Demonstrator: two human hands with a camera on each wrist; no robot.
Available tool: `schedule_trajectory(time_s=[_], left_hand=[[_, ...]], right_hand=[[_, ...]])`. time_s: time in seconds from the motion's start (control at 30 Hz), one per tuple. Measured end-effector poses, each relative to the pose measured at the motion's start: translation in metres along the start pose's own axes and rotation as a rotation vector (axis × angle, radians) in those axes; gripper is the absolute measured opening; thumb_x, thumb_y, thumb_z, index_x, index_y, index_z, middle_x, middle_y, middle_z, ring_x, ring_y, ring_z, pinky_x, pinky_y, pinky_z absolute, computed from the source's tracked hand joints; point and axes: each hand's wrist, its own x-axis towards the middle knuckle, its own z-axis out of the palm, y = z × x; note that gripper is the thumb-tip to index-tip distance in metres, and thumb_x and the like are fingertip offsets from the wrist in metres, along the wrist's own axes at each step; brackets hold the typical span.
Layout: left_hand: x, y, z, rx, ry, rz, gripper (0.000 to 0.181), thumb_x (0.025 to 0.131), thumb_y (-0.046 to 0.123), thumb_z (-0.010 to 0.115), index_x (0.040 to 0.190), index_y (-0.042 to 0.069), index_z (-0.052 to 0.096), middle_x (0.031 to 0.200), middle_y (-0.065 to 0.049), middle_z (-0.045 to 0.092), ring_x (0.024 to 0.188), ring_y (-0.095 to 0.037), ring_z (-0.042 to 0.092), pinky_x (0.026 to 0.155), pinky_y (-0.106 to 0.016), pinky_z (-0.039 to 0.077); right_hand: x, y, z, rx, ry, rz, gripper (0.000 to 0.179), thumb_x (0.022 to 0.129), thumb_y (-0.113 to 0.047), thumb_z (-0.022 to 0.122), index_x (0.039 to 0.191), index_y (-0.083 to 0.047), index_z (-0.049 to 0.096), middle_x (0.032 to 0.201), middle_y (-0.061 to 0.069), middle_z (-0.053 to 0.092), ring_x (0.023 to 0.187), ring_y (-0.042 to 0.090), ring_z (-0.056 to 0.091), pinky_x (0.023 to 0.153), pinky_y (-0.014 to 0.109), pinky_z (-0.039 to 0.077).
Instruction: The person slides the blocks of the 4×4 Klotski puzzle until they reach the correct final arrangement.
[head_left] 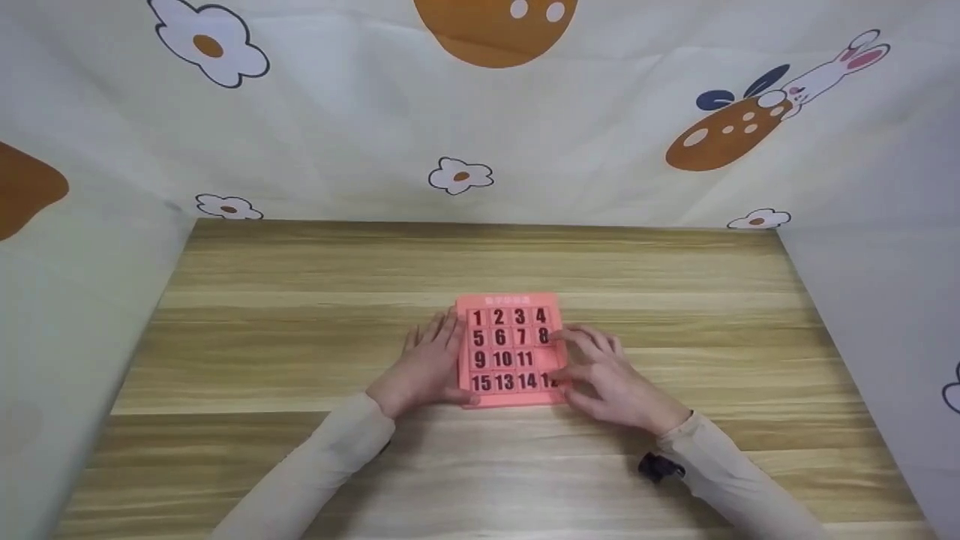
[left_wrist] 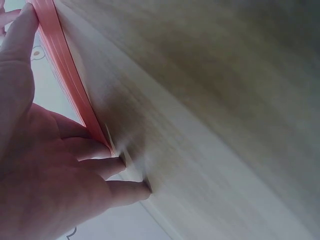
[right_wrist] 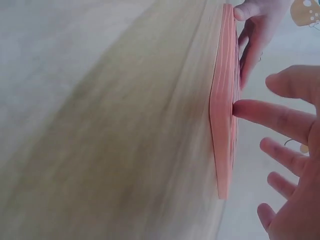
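Two bare hands, left hand [head_left: 424, 367] and right hand [head_left: 611, 379], no rings or gloves. Long cream-beige sleeves [head_left: 322, 469] reach both wrists, snug cuffs. Small black device [head_left: 660, 466] at right cuff, 7 o'clock side.

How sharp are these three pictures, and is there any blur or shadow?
Head view: evenly lit and sharp, the puzzle numbers readable, soft shadows under the hands. Left wrist view: table smeared by blur. Right wrist view: table soft, puzzle edge and right hand's fingers clearer.
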Motion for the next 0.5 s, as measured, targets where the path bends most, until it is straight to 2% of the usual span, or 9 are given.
schedule_trajectory(time_s=[0.27, 0.5], left_hand=[[0.0, 0.0, 0.0, 0.004, -0.009, 0.009, 0.123, 0.073, 0.059, 0.076, 0.153, -0.002, 0.006, 0.159, -0.019, -0.002, 0.145, -0.036, -0.001, 0.112, -0.06, 0.003], [-0.001, 0.0, -0.001, -0.006, -0.016, 0.0, 0.123, 0.072, 0.059, 0.076, 0.154, -0.001, 0.005, 0.159, -0.018, -0.004, 0.145, -0.036, -0.002, 0.113, -0.059, 0.001]], right_hand=[[0.014, -0.005, 0.006, -0.054, -0.057, 0.034, 0.045, 0.082, -0.015, 0.066, 0.127, -0.014, 0.064, 0.148, 0.02, 0.034, 0.134, 0.038, 0.028, 0.102, 0.058, 0.025], [0.017, -0.006, 0.007, -0.05, -0.116, 0.071, 0.044, 0.087, -0.017, 0.064, 0.131, -0.019, 0.063, 0.153, 0.018, 0.028, 0.136, 0.042, 0.024, 0.105, 0.065, 0.02]])
